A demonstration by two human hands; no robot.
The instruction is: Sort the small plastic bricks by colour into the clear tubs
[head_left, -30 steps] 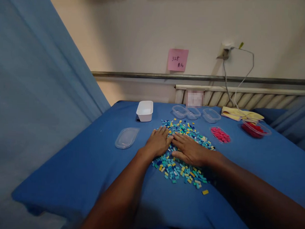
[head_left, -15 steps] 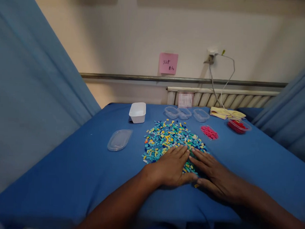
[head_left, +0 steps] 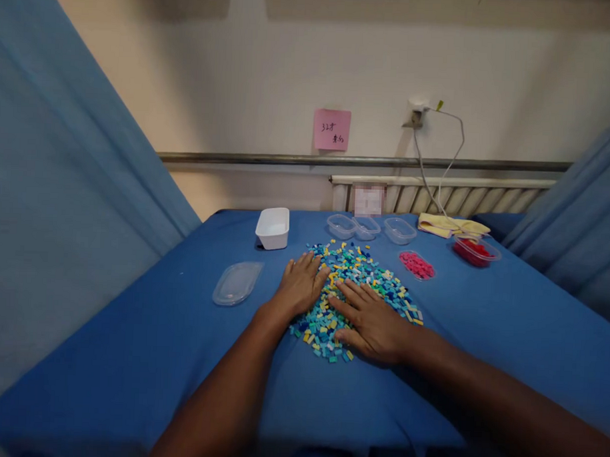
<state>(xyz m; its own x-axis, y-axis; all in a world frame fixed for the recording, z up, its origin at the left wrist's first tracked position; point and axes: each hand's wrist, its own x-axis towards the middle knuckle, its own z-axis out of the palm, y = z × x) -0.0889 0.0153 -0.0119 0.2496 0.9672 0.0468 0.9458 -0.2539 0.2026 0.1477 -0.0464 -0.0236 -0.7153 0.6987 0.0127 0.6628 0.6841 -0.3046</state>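
The small coloured pieces (head_left: 356,269) – mostly turquoise, blue and yellow – lie in a loose, spread heap on the blue cloth (head_left: 130,356), in front of the person. They look like hard plastic, so I judge that each one is very light, stiff and not easily broken, but perhaps a little slippery; a single piece is best pinched by its two sides with fingertips, while many together are better moved with a flat palm. The left hand (head_left: 300,286) rests flat on the left edge of the heap, its fingers stretched and not clenched. The right hand (head_left: 372,322) lies over the near right part, fingers also extended – whether pieces stick under the palms, I cannot tell. Farther out are a clear lid (head_left: 238,283) at left, a white container (head_left: 273,231) behind it, and pink pieces (head_left: 416,265) at right.
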